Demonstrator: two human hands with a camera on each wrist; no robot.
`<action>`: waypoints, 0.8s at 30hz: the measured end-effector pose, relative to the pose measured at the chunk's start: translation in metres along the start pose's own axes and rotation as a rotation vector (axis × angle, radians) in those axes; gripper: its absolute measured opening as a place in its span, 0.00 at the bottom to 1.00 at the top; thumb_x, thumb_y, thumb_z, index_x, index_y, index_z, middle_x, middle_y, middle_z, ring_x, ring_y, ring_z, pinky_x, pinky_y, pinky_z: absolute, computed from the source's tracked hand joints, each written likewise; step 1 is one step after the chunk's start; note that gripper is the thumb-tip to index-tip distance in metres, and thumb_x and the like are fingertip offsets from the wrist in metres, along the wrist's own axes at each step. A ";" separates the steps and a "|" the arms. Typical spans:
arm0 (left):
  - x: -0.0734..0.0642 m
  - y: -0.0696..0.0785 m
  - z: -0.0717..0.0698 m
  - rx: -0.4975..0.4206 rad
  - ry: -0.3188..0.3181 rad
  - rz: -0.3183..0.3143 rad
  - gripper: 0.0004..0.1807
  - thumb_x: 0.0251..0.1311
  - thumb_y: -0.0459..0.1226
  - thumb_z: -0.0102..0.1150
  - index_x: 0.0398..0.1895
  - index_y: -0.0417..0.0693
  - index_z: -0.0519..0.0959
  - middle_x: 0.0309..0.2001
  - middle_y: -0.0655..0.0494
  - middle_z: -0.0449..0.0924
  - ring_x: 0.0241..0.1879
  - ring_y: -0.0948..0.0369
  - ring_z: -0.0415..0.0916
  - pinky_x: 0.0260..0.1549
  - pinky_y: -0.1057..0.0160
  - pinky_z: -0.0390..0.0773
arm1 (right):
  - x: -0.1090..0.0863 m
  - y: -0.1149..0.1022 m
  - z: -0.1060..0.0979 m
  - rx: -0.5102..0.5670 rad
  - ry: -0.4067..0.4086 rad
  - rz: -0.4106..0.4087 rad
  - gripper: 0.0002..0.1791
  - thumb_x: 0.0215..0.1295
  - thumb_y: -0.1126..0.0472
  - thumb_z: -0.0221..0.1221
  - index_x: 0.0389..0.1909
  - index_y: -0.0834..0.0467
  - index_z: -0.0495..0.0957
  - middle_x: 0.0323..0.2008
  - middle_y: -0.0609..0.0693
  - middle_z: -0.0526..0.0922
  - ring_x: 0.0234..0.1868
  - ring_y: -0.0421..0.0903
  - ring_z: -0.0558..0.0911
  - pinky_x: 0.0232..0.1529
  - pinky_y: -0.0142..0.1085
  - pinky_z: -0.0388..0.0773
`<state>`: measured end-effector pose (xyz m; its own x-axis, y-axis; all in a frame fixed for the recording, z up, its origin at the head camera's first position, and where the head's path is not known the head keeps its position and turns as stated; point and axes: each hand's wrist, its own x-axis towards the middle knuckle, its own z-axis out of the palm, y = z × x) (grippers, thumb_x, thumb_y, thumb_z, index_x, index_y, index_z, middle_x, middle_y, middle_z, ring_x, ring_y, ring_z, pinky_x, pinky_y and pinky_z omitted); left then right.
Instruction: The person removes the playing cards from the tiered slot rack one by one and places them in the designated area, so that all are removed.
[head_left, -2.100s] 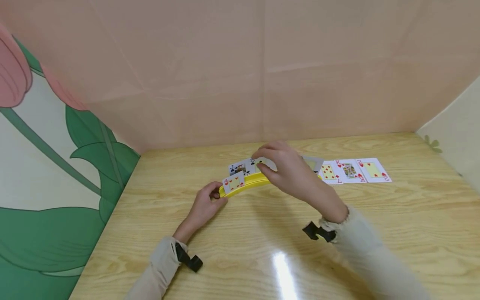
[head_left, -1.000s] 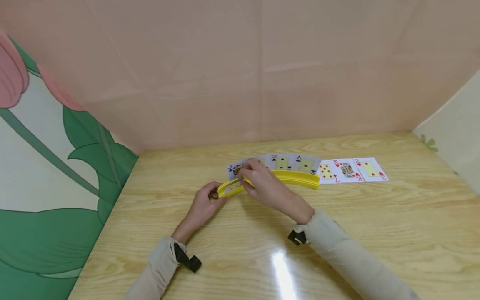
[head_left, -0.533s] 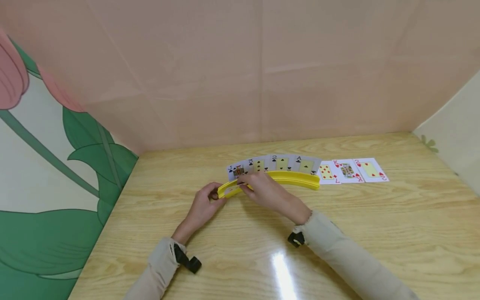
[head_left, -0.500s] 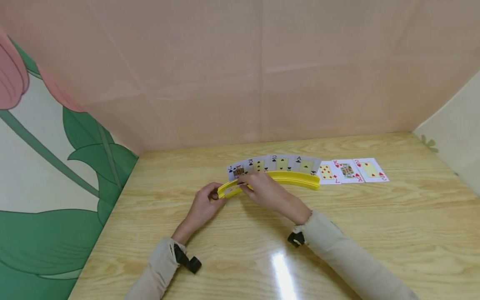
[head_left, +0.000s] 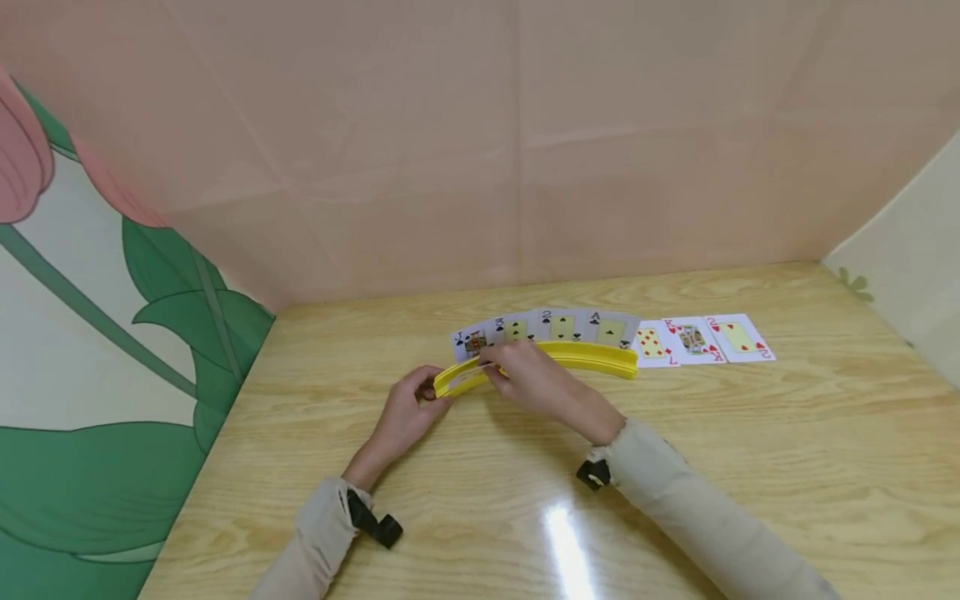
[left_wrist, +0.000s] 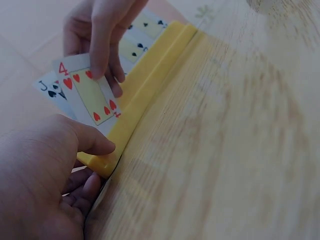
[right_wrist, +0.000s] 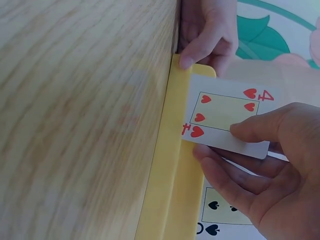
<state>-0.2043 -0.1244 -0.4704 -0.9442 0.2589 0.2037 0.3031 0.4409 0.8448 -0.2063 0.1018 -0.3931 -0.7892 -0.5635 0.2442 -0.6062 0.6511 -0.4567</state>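
A curved yellow card holder (head_left: 592, 357) lies on the table, and my left hand (head_left: 405, 408) grips its left end between thumb and fingers. My right hand (head_left: 536, 379) pinches a four of hearts (right_wrist: 225, 110), thumb on its face and fingers behind. That card's lower edge is at the holder's front groove, near the left end. Behind it a row of black cards stands in the rear groove: a jack of spades (head_left: 472, 343), a three (head_left: 516, 328), a two of spades (head_left: 561, 325) and an ace (head_left: 611, 331).
Right of the holder, a seven of diamonds (head_left: 652, 343), a king of hearts (head_left: 692, 340) and a two of hearts (head_left: 738, 337) lie face up, side by side. The wooden table (head_left: 480, 517) meets a pinkish backdrop (head_left: 397, 167) at the back and a flower-patterned panel (head_left: 75, 333) on the left.
From over the middle of the card row, my right hand has come left and down and taken hold of the four of hearts, which now leans flatter. The left hand has stayed in place.
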 end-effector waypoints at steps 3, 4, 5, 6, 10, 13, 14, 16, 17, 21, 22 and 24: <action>0.000 0.000 0.000 0.001 0.001 -0.002 0.18 0.55 0.27 0.68 0.50 0.44 0.81 0.43 0.52 0.82 0.40 0.59 0.76 0.39 0.65 0.77 | 0.000 0.000 -0.002 -0.019 0.003 -0.005 0.07 0.66 0.70 0.60 0.42 0.63 0.84 0.37 0.53 0.86 0.29 0.39 0.78 0.29 0.27 0.77; 0.000 0.000 0.000 0.000 0.000 -0.001 0.18 0.55 0.27 0.68 0.50 0.44 0.81 0.43 0.53 0.82 0.40 0.59 0.76 0.39 0.65 0.77 | 0.000 0.000 -0.002 -0.019 0.001 -0.002 0.07 0.66 0.70 0.60 0.42 0.62 0.84 0.36 0.53 0.86 0.28 0.39 0.78 0.29 0.27 0.77; 0.000 -0.001 0.000 -0.001 0.000 0.001 0.18 0.55 0.27 0.67 0.50 0.44 0.81 0.43 0.53 0.82 0.40 0.59 0.76 0.39 0.65 0.77 | 0.000 0.000 -0.003 -0.021 0.000 -0.002 0.07 0.66 0.70 0.60 0.42 0.62 0.84 0.36 0.53 0.86 0.28 0.39 0.78 0.29 0.27 0.77; 0.000 -0.001 0.000 0.000 0.001 0.001 0.18 0.55 0.27 0.67 0.50 0.44 0.81 0.43 0.52 0.82 0.40 0.59 0.76 0.39 0.65 0.77 | -0.001 0.000 -0.004 -0.021 -0.001 -0.003 0.06 0.66 0.70 0.60 0.41 0.62 0.84 0.35 0.52 0.85 0.27 0.39 0.77 0.28 0.28 0.76; 0.000 -0.001 0.000 -0.002 0.004 0.004 0.18 0.55 0.26 0.68 0.50 0.43 0.81 0.43 0.52 0.81 0.40 0.59 0.76 0.39 0.65 0.77 | -0.002 -0.002 -0.006 -0.029 0.013 -0.021 0.04 0.67 0.69 0.60 0.38 0.62 0.83 0.31 0.50 0.84 0.23 0.39 0.74 0.26 0.28 0.75; 0.000 -0.002 -0.001 -0.008 0.007 0.006 0.19 0.55 0.26 0.68 0.50 0.43 0.81 0.43 0.51 0.82 0.40 0.59 0.76 0.39 0.65 0.77 | -0.002 -0.002 -0.008 -0.046 0.037 -0.043 0.04 0.66 0.70 0.60 0.36 0.62 0.83 0.30 0.49 0.83 0.23 0.38 0.73 0.26 0.29 0.74; 0.000 -0.002 -0.001 -0.011 0.007 0.005 0.18 0.54 0.26 0.68 0.50 0.42 0.81 0.42 0.51 0.82 0.39 0.59 0.76 0.39 0.66 0.77 | -0.002 -0.003 -0.009 -0.053 0.043 -0.045 0.04 0.66 0.70 0.60 0.36 0.61 0.83 0.30 0.49 0.83 0.23 0.38 0.73 0.26 0.29 0.74; 0.000 -0.002 -0.001 -0.014 0.006 0.004 0.18 0.55 0.25 0.67 0.50 0.41 0.81 0.43 0.49 0.82 0.40 0.56 0.76 0.39 0.65 0.77 | -0.002 -0.003 -0.011 -0.063 0.053 -0.052 0.04 0.66 0.70 0.60 0.36 0.61 0.83 0.30 0.49 0.84 0.22 0.38 0.72 0.26 0.30 0.74; 0.000 -0.002 -0.001 -0.016 0.005 0.006 0.18 0.55 0.25 0.67 0.50 0.40 0.81 0.43 0.49 0.82 0.40 0.56 0.76 0.39 0.64 0.77 | -0.002 -0.004 -0.012 -0.068 0.055 -0.056 0.04 0.66 0.70 0.60 0.36 0.61 0.83 0.30 0.50 0.84 0.22 0.38 0.72 0.26 0.30 0.74; 0.000 0.001 0.000 -0.017 0.000 0.003 0.18 0.56 0.26 0.67 0.51 0.41 0.80 0.43 0.49 0.81 0.40 0.56 0.76 0.39 0.64 0.77 | -0.003 -0.007 -0.018 -0.074 0.058 -0.072 0.05 0.65 0.70 0.60 0.37 0.62 0.83 0.30 0.50 0.84 0.21 0.37 0.71 0.25 0.29 0.73; 0.000 0.001 -0.001 -0.019 -0.002 0.007 0.18 0.56 0.26 0.67 0.51 0.42 0.81 0.43 0.50 0.81 0.39 0.58 0.76 0.39 0.64 0.77 | -0.004 -0.009 -0.019 -0.075 0.058 -0.071 0.05 0.65 0.70 0.59 0.37 0.62 0.83 0.29 0.50 0.84 0.21 0.37 0.71 0.25 0.29 0.73; 0.000 0.000 -0.001 -0.020 0.000 0.011 0.18 0.55 0.26 0.67 0.50 0.42 0.81 0.42 0.51 0.81 0.39 0.59 0.75 0.39 0.65 0.77 | -0.004 -0.012 -0.020 -0.072 0.059 -0.068 0.05 0.65 0.70 0.60 0.37 0.62 0.83 0.29 0.49 0.83 0.21 0.37 0.71 0.25 0.28 0.73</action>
<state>-0.2042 -0.1250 -0.4699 -0.9409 0.2636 0.2127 0.3105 0.4205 0.8525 -0.1978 0.1067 -0.3718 -0.7492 -0.5782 0.3231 -0.6623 0.6485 -0.3753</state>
